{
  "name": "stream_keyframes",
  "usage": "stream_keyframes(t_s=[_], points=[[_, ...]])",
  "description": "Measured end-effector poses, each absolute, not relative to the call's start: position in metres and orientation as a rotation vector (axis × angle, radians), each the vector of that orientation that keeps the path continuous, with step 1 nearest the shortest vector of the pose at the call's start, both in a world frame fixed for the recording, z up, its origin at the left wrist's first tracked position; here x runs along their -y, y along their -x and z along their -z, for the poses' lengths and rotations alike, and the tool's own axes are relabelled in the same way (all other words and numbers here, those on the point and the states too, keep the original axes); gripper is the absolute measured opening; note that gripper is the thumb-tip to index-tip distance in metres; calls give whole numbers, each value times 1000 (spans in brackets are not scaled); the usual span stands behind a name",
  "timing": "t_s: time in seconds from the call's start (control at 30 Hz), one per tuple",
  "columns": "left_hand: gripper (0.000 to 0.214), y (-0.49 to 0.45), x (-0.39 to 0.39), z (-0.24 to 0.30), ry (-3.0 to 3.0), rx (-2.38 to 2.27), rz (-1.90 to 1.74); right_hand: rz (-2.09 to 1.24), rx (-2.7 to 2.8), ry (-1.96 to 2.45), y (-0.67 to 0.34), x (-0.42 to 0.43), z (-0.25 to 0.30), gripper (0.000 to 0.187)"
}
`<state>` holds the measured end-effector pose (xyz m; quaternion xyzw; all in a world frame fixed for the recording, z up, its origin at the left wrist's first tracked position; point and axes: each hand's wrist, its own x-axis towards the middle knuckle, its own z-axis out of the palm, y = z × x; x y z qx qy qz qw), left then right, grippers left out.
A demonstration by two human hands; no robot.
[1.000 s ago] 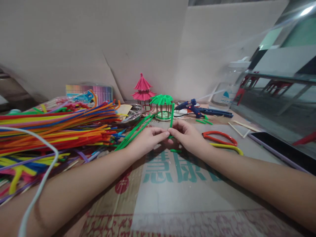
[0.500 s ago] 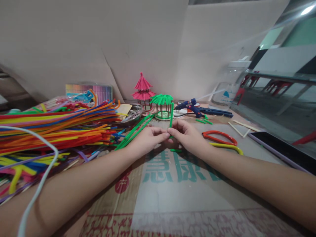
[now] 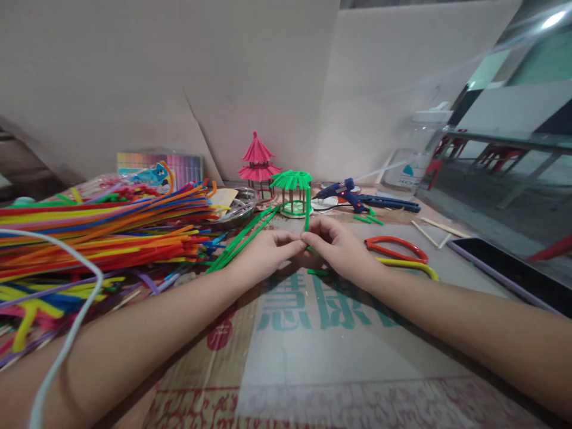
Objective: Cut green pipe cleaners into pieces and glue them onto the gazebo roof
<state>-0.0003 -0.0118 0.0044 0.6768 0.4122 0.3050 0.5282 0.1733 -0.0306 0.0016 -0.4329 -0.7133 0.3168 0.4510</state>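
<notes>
Two bare hands meet over the bench (image 3: 313,357). The right hand (image 3: 318,233) pinches one fuzzy green stem (image 3: 307,208) between thumb and forefinger, the straight length rising in front of the green pavilion (image 3: 292,180); the left hand (image 3: 277,251) has thumb and fingertips drawn in at its lower end, though I cannot tell whether they grip it. One short green offcut (image 3: 317,272) lies just beside the hands. Two pavilions stand behind: the green one, single-roofed on thin brown posts, and a pink one (image 3: 257,171), two-tiered and pointed. To the right are one blue glue gun (image 3: 333,189), two curved handles, one orange-red (image 3: 393,239) and one yellow (image 3: 411,263), and one flat, dark-screened phone (image 3: 513,271). Multicoloured fuzzy stems (image 3: 111,241), too many to count, spread leftward
</notes>
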Motion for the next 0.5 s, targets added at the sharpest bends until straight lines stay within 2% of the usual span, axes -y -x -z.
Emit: stream_keyframes(t_s=[0.5], points=[[36, 0, 15, -11, -1613, -933, -709, -950, 1635, 1021, -173, 25, 3, 21]])
